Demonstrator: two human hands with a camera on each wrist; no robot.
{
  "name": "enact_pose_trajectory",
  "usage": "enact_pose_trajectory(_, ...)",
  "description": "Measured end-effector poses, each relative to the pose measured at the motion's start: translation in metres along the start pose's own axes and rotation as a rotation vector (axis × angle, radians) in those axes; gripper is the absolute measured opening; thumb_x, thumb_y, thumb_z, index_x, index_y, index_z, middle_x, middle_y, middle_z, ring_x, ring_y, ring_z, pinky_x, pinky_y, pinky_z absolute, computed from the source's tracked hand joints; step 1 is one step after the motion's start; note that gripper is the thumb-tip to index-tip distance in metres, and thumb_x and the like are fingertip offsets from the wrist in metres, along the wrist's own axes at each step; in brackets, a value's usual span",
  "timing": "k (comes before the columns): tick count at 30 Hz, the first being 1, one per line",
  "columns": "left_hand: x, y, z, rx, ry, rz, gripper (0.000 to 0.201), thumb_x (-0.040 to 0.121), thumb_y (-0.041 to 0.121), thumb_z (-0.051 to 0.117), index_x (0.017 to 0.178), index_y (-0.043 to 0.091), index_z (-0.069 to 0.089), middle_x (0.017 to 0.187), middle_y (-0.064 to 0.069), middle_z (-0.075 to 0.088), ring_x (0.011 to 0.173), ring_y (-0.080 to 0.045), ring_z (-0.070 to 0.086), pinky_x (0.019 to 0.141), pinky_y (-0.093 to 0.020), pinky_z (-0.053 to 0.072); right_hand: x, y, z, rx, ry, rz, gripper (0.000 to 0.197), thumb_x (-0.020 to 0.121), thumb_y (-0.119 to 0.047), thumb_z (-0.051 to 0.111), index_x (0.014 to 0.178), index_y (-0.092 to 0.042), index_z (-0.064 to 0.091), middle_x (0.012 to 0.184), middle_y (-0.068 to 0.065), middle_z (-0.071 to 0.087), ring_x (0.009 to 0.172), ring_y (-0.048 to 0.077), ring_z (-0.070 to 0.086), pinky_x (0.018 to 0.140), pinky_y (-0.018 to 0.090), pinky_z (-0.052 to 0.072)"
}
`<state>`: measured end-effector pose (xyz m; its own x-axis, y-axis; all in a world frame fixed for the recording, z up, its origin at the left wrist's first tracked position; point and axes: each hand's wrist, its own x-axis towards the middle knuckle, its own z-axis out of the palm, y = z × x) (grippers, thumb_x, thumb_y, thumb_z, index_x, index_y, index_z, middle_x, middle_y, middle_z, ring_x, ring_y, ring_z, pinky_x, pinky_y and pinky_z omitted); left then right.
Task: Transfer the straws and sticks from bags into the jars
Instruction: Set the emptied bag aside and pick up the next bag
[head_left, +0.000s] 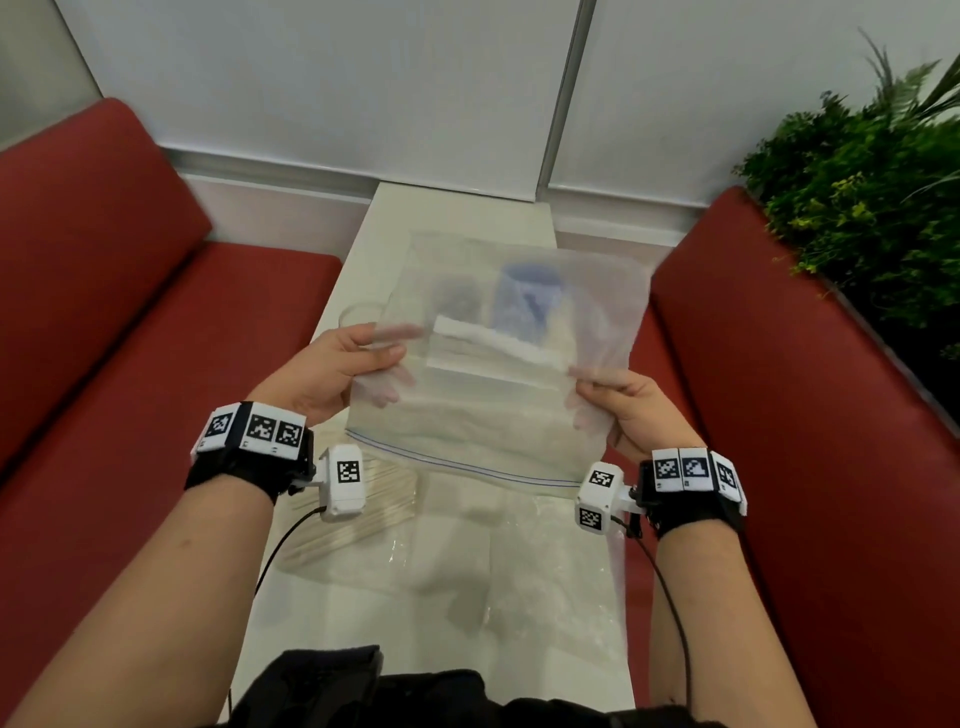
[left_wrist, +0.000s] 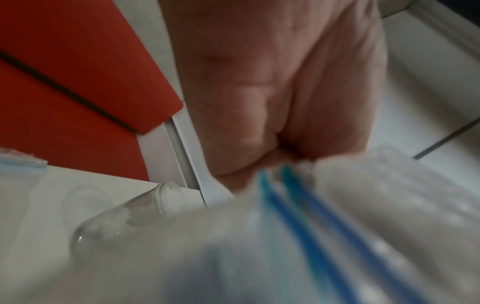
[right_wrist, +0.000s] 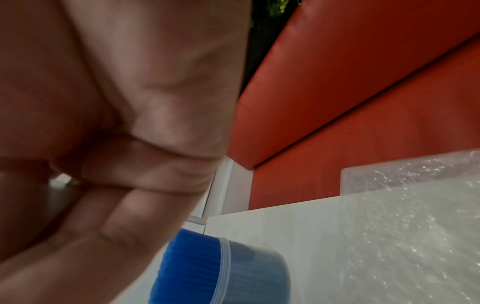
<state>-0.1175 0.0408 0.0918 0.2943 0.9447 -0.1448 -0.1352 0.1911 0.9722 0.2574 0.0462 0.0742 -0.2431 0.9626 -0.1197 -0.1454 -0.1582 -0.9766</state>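
Both hands up over the table (head_left: 457, 202), stretching a clear zip bag (head_left: 498, 364) between them: left hand (head_left: 332, 369) pinches its left edge, thumb on top, fingers behind the film; right hand (head_left: 623, 410) pinches the right edge the same way. Zip strip (head_left: 467, 462) faces the person and looks unopened, hard to be sure through blur. White paper-wrapped bundle (head_left: 493, 348) sits loose inside, likely straws. Jar of blue straws (right_wrist: 223, 271) and an empty clear jar (left_wrist: 124, 214) stand beyond the bag; wooden sticks (head_left: 358, 504) in another bag lie on the table under the left wrist. Risks: bag hides both jars, so a blind lower could tip one; opening with the zip tilted down dumps the bundle; thin film may slip from the pinch.
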Motion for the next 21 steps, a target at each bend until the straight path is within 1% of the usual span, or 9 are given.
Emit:
enact_pose_trajectory(3, 0.000, -0.008, 0.004, 0.006, 0.044, -0.014, 0.018, 0.087, 0.010, 0.066, 0.090, 0.018, 0.082, 0.080, -0.009, 0.075, 0.061, -0.016, 0.070, 0.050, -0.024, 0.055, -0.009, 0.002, -0.003, -0.067, 0.008, 0.040, 0.044, 0.088, 0.016, 0.053, 0.074, -0.016, 0.081, 0.074, 0.008, 0.074, 0.056, 0.017, 0.068, 0.052, 0.025, 0.056)
enact_pose_trajectory(5, 0.003, -0.012, 0.008, 0.015, 0.098, -0.026, 0.031, 0.093, 0.001, 0.058, 0.082, 0.019, 0.080, 0.080, -0.009, 0.072, 0.067, -0.021, 0.062, 0.056, -0.028, 0.054, -0.014, 0.000, -0.002, -0.079, 0.033, 0.049, 0.058, 0.083, 0.025, 0.040, 0.057, -0.015, 0.073, 0.068, 0.008, 0.071, 0.052, 0.019, 0.065, 0.047, 0.024, 0.051)
enact_pose_trajectory(6, 0.005, -0.012, 0.010, -0.005, 0.128, -0.030, 0.033, 0.098, 0.003, 0.054, 0.090, 0.022, 0.080, 0.085, -0.008, 0.070, 0.074, -0.022, 0.059, 0.061, -0.031, 0.053, -0.016, -0.001, -0.001, -0.078, 0.055, 0.044, 0.061, 0.082, 0.026, 0.034, 0.053, -0.015, 0.070, 0.065, 0.008, 0.070, 0.052, 0.020, 0.064, 0.047, 0.024, 0.050)
enact_pose_trajectory(8, 0.010, -0.012, 0.011, -0.138, 0.109, -0.081, 0.025, 0.102, 0.033, 0.055, 0.121, 0.027, 0.071, 0.104, -0.012, 0.072, 0.090, -0.025, 0.065, 0.075, -0.036, 0.059, -0.020, 0.001, -0.003, -0.090, 0.135, 0.025, 0.062, 0.080, 0.025, 0.029, 0.052, -0.014, 0.068, 0.064, 0.010, 0.068, 0.055, 0.026, 0.061, 0.051, 0.026, 0.047)
enact_pose_trajectory(10, 0.013, -0.012, 0.008, -0.162, 0.026, -0.190, 0.062, 0.087, 0.065, 0.060, 0.135, 0.026, 0.058, 0.114, -0.013, 0.073, 0.102, -0.026, 0.071, 0.082, -0.041, 0.061, -0.022, 0.004, -0.009, -0.131, 0.201, 0.010, 0.058, 0.080, 0.023, 0.030, 0.053, -0.013, 0.068, 0.068, 0.015, 0.066, 0.062, 0.029, 0.056, 0.058, 0.031, 0.043)
enact_pose_trajectory(12, 0.014, -0.013, 0.010, 0.007, -0.062, -0.209, 0.055, 0.089, 0.055, 0.066, 0.131, 0.020, 0.064, 0.118, -0.010, 0.073, 0.104, -0.023, 0.072, 0.082, -0.035, 0.060, -0.025, 0.008, -0.016, -0.150, 0.198, 0.027, 0.055, 0.081, 0.023, 0.034, 0.057, -0.010, 0.070, 0.074, 0.020, 0.066, 0.068, 0.031, 0.057, 0.059, 0.032, 0.048)
enact_pose_trajectory(15, 0.020, -0.013, 0.027, 0.205, -0.023, -0.133, 0.019, 0.088, 0.012, 0.073, 0.107, 0.013, 0.076, 0.101, -0.010, 0.077, 0.087, -0.018, 0.073, 0.072, -0.025, 0.057, -0.040, 0.016, -0.032, -0.185, 0.127, 0.116, 0.050, 0.087, 0.021, 0.044, 0.076, -0.012, 0.080, 0.093, 0.013, 0.076, 0.085, 0.031, 0.070, 0.074, 0.035, 0.057)
enact_pose_trajectory(18, 0.027, -0.005, 0.048, 0.353, -0.037, 0.004, 0.020, 0.089, 0.003, 0.071, 0.107, 0.011, 0.073, 0.092, -0.002, 0.078, 0.080, -0.009, 0.071, 0.082, -0.022, 0.054, -0.060, 0.019, -0.056, -0.205, 0.249, 0.115, 0.047, 0.092, 0.003, 0.056, 0.121, -0.031, 0.069, 0.132, -0.001, 0.064, 0.119, 0.019, 0.061, 0.100, 0.044, 0.047)
enact_pose_trajectory(21, 0.035, 0.014, 0.081, 0.536, -0.305, 0.033, 0.023, 0.092, 0.003, 0.068, 0.115, 0.009, 0.071, 0.095, 0.004, 0.078, 0.082, -0.007, 0.070, 0.085, -0.018, 0.052, -0.065, 0.014, -0.049, -0.134, 0.231, 0.062, 0.075, 0.089, -0.007, 0.071, 0.147, -0.041, 0.038, 0.146, -0.010, 0.047, 0.132, 0.009, 0.047, 0.103, 0.033, 0.042)
